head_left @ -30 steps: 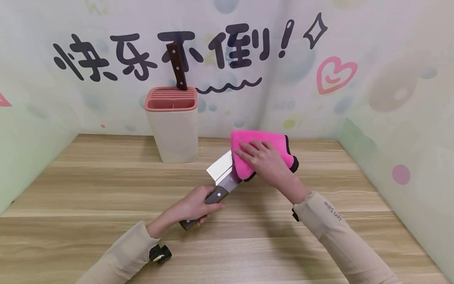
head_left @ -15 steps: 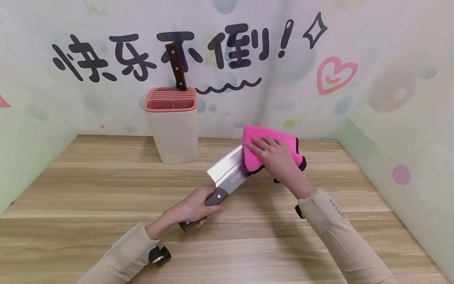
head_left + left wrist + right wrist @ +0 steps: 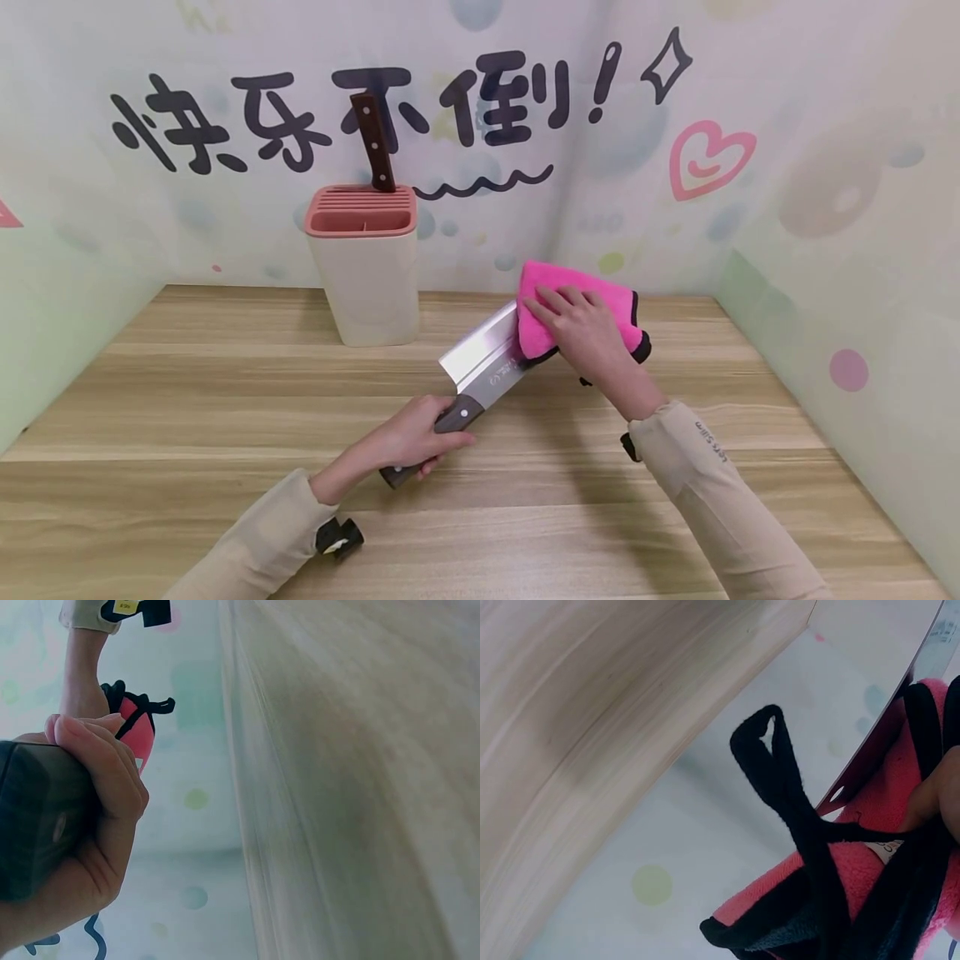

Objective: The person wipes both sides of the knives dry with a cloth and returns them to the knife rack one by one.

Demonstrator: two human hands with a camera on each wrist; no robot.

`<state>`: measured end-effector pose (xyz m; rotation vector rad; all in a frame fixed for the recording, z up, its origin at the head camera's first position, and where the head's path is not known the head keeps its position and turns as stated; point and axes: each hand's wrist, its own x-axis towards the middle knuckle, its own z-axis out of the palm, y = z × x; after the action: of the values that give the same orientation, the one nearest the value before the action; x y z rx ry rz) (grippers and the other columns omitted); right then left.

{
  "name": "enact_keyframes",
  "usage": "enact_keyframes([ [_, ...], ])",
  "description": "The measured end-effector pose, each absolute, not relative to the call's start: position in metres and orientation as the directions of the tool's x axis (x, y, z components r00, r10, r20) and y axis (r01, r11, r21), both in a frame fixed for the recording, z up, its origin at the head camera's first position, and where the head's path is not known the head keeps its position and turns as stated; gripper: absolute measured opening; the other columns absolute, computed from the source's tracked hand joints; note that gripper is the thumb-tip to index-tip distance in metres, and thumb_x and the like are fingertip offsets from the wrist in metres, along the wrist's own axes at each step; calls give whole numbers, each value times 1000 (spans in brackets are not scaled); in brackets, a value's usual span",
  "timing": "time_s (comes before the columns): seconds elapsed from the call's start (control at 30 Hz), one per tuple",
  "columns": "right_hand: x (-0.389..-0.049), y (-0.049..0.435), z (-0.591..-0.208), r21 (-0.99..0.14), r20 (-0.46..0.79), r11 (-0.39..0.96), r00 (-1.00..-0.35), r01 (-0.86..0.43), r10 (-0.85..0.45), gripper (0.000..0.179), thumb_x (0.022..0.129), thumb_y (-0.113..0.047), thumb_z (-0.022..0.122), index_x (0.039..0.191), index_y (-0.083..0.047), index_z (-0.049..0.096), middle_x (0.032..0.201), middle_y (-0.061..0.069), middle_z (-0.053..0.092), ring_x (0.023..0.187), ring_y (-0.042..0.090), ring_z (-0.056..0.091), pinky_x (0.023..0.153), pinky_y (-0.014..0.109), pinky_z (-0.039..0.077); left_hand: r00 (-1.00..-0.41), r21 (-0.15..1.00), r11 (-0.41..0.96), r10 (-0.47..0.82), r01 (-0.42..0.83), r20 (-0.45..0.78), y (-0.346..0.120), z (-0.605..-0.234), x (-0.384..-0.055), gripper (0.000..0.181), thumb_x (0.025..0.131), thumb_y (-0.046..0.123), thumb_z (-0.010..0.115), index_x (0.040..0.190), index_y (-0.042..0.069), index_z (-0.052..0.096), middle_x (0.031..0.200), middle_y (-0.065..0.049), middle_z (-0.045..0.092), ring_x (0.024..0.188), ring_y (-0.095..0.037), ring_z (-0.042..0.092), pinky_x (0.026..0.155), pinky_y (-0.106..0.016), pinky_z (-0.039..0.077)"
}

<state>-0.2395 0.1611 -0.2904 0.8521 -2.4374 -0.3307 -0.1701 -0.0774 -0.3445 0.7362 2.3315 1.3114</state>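
My left hand (image 3: 411, 433) grips the dark riveted handle of a cleaver (image 3: 480, 354), whose shiny blade points up and to the right. In the left wrist view, the fingers curl round the handle (image 3: 52, 817). My right hand (image 3: 588, 337) holds a pink cloth (image 3: 536, 333) with black edging against the far part of the blade. Fingers lie across the top of the cloth, and the thumb seems to be underneath. The right wrist view shows the cloth's black loop (image 3: 769, 765) hanging down and the blade's tip corner, with its hole, beside the pink fabric. The cloth hides part of the blade.
A white knife block (image 3: 375, 292) with a pink slotted top stands at the back of the wooden table (image 3: 187, 400). One brown-handled knife (image 3: 372, 142) is upright in it. A printed backdrop rises behind the table and along both sides.
The right hand and cloth have slid up and right along the blade, away from the handle, uncovering more metal. Over the last half second they shifted only slightly. The left hand stays put.
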Motion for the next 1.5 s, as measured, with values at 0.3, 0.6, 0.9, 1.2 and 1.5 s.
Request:
enact_keyframes([
  [0.3,-238,151,-289,421,420,745,-617,-518,-666,49,76,1,66,121,-14,56,120,9,55,103,28,51,79,41,47,-811,864,437,582,249,-61,-75,-342,-174,19,85,13,60,80,2,45,42,0,44,30,-7,42,31,-28,42],
  [0.6,-236,141,-290,456,439,705,-552,-543,-709,48,75,1,67,120,-15,57,116,8,58,100,27,53,79,39,48,-820,872,438,567,219,-79,-73,-339,-177,19,84,13,60,81,2,45,45,-2,45,31,-7,43,31,-27,42],
  [0.9,-229,128,-287,527,404,635,-491,-565,-772,45,76,-3,67,118,-16,58,114,5,58,99,24,53,79,35,47,-826,869,445,558,215,-82,-73,-336,-179,21,84,15,61,81,2,45,44,-1,45,32,-7,43,32,-25,42],
  [1.2,-221,115,-286,560,345,571,-458,-601,-820,49,76,-6,68,122,-18,55,120,4,56,103,24,51,83,34,45,-821,868,443,566,223,-78,-71,-335,-180,21,84,15,61,81,2,44,45,-1,44,32,-7,43,33,-27,42],
  [1.5,-216,109,-286,592,316,511,-404,-624,-859,48,76,-8,67,121,-19,56,122,2,55,107,23,50,86,35,43,-817,848,468,572,249,-77,-70,-334,-181,20,84,14,60,79,3,45,44,1,44,31,-6,43,33,-27,42],
])
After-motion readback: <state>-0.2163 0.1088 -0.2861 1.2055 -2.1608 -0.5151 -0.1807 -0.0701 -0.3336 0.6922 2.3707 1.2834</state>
